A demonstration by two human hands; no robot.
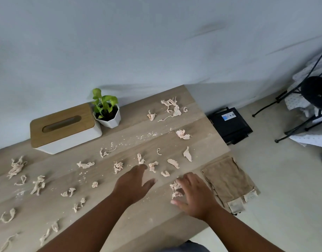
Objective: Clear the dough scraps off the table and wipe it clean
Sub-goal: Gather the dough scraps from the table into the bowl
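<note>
Nearest the camera, two bare forearms reach out over the wooden tabletop [142,220]. The right hand [194,195] lies low on the wood with its fingers loosely spread, their tips touching a small clump of dough scraps [175,188] that sits just beside them; it pinches nothing that I can see. The left hand [134,182] is flat and open, fingers straight and together, its tips just short of a single scrap [153,166].

Judging by how things lie, the job is barely begun. The scraps are strewn across nearly the whole tabletop, from the near left corner to the far right corner, and the only sign of gathering is that one clump at the right hand. Fine white crumbs [145,136] dust the middle of the wood, so no wiping shows yet. A folded tan cloth [229,182] lies at the right edge of the tabletop, just beside the right hand, untouched.

By count: one cloth, two hands, and roughly twenty-five to thirty scraps, some too tangled to separate. The largest tangle [172,107] lies at the far right corner.

Farthest back, against the wall, stand one tissue box [65,128] with a wooden lid and one small potted plant [106,110], touching or nearly so.
</note>
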